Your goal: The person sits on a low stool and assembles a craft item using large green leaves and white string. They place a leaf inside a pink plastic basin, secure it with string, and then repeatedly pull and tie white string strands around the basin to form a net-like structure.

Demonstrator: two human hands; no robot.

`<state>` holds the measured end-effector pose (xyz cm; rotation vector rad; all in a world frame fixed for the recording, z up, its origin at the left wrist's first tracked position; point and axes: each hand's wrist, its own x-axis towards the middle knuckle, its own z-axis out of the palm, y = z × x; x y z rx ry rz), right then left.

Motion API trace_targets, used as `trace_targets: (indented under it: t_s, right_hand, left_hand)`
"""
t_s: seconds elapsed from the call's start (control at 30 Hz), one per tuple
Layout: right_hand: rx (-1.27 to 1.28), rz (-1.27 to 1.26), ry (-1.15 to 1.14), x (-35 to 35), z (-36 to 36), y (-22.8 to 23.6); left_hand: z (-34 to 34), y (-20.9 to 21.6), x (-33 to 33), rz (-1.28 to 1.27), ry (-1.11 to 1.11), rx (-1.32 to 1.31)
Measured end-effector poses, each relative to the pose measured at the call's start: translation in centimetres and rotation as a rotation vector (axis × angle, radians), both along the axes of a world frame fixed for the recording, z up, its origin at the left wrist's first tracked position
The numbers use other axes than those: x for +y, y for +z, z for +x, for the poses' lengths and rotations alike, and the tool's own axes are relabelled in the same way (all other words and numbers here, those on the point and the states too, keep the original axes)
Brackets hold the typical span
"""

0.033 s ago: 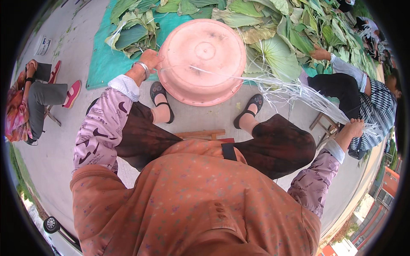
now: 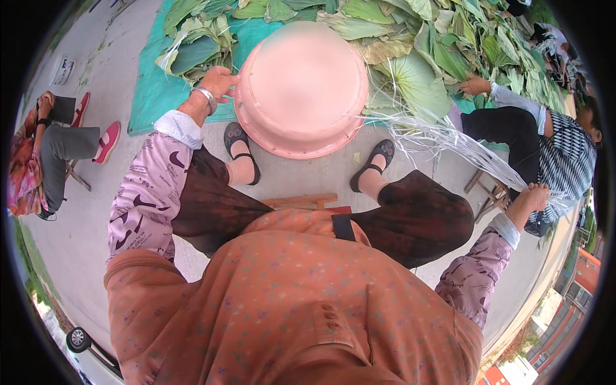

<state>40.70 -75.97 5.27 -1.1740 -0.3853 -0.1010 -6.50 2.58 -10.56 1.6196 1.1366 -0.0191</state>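
Low on the right, my right hand (image 2: 531,197) is closed round a bundle of long white plastic strips (image 2: 475,151), whose loose ends trail toward the leaves. My left hand (image 2: 217,86), a bracelet at its wrist, is at the left rim of an upturned pink basin (image 2: 301,138). Its fingers are closed; the earlier picture shows a single strip stretched from them across the basin to the bundle. Now the basin's bottom is blurred, and that stretch of strip is hidden. Large green lotus-like leaves (image 2: 414,80) are heaped beyond the basin.
A green sheet (image 2: 151,96) is under the leaves. At right, a seated person in a striped top (image 2: 564,157) reaches a hand (image 2: 475,85) to the leaves. Another person (image 2: 54,144) sits at left, near a white bucket (image 2: 62,70). My feet flank the basin.
My left hand has shifted slightly left and up. The strip over the basin has faded into blur. My right hand has barely moved, still round the bundle.
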Motion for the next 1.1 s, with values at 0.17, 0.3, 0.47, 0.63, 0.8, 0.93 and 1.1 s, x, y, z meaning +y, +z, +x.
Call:
trace_targets:
  t_s: [0.17, 0.3, 0.47, 0.63, 0.8, 0.93, 1.1]
  right_hand:
    - [0.197, -0.311, -1.074, 8.4, -6.2, 6.1]
    - [0.132, -0.215, -0.953, 15.5, -8.6, 7.5]
    - [0.409, -0.247, 0.076, 23.1, -6.6, -0.9]
    - [0.629, -0.492, 0.438, 35.6, -10.7, -6.4]
    - [0.675, -0.620, 0.498, 40.4, -12.0, -7.3]
    - [0.665, -0.642, 0.434, 40.5, -12.3, -7.4]
    - [0.679, -0.696, 0.415, 42.5, -12.0, -8.0]
  left_hand:
    - [-6.4, 9.5, 5.7, -0.027, 0.076, -0.348]
    - [-14.3, 10.0, 8.8, -0.011, 0.127, -0.481]
    - [-23.4, 1.8, 8.4, -0.052, 0.579, -0.353]
    - [-33.0, -8.3, 4.3, 0.062, 0.839, -0.017]
    - [-40.8, -22.6, 0.3, 0.460, 0.621, 0.311]
    - [-35.8, -23.4, -3.6, 0.423, 0.635, 0.428]
    - [-32.3, -23.9, -3.9, 0.564, 0.412, 0.589]
